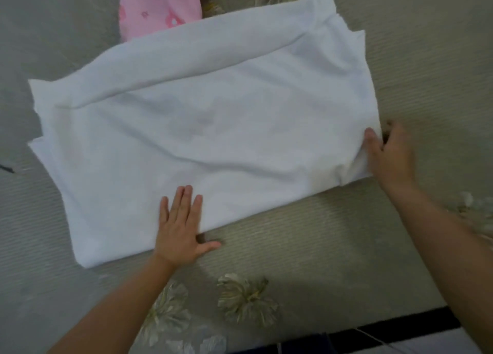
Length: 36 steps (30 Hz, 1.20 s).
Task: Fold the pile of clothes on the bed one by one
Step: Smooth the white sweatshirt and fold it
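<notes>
Pinching the white shirt (202,137) at its 3 o'clock edge, the right hand (388,156) looks set for another fold, while the left hand (180,228) presses flat at 6 o'clock. Shirt's mid-bed (333,247), long side already folded over. Pink garment (157,6) at 11 o'clock still waits, so plenty left probably.

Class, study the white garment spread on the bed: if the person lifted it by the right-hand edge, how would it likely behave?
The white garment would probably droop rather than hold its shape: it already lies in soft wrinkles and a rolled fold. It looks thin, so likely light. Where the right hand grips its edge the cloth bunches, while the left hand presses it flat, suggesting it might slide on the bedspread.
</notes>
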Available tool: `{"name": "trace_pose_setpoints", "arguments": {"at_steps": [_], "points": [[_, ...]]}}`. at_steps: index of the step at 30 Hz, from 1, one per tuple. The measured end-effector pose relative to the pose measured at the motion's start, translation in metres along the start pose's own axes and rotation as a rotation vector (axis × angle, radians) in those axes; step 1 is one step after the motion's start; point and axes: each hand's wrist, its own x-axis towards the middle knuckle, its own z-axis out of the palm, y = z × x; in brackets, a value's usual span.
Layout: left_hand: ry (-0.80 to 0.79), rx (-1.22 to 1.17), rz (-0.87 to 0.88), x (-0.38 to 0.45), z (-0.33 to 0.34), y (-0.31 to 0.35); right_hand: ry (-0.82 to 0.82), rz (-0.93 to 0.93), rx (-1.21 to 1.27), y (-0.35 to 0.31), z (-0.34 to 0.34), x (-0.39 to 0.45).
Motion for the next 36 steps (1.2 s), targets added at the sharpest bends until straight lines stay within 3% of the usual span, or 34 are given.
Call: {"name": "trace_pose_setpoints", "arguments": {"at_steps": [2,5,8,12,16,22,29,31,36], "points": [[-0.011,0.014,0.003,-0.004,-0.001,0.006,0.020,0.073,0.046,0.011,0.004,-0.023],[-0.080,0.010,-0.139,0.003,-0.006,0.012,0.118,0.009,0.040,0.019,0.003,-0.036],[-0.066,0.072,-0.089,0.001,-0.007,0.010,0.182,-0.086,-0.084,0.022,-0.013,-0.021],[-0.118,0.094,-0.003,-0.004,-0.012,0.021,0.105,-0.220,-0.270,0.036,-0.028,-0.003],[-0.407,0.144,-0.064,-0.027,-0.008,0.029,0.013,-0.146,-0.280,0.061,-0.023,-0.023],[-0.647,0.323,-0.035,-0.056,-0.010,0.083,-0.087,0.020,-0.324,0.107,-0.035,-0.078],[-1.022,0.584,0.376,-0.020,-0.019,0.156,0.048,0.177,-0.242,0.140,-0.054,-0.100],[-0.940,0.517,0.331,0.008,-0.024,0.173,0.076,0.196,-0.144,0.138,-0.054,-0.098],[-0.287,0.306,0.328,0.102,-0.040,0.224,-0.009,0.200,-0.105,0.119,-0.038,-0.102]]}}
